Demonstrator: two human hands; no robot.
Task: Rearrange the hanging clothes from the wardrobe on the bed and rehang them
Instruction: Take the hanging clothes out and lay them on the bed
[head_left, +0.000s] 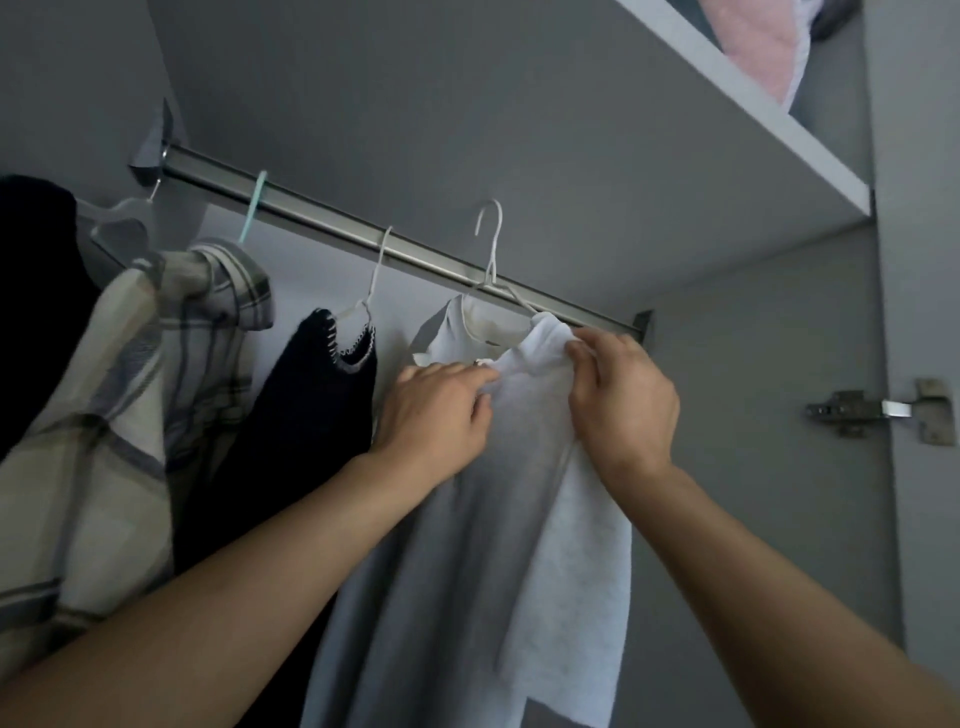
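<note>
Both hands — left hand (441, 410), right hand (621, 397) — pinch white garment (519, 493).

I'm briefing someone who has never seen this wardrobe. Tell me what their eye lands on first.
First, the two hands at centre: the left hand and right hand both pinch the shoulder of a white top on a white wire hanger, whose hook sits at the metal rail. Left of it hang a dark knit top and a plaid shirt. Something pink sits on the shelf at top right.
</note>
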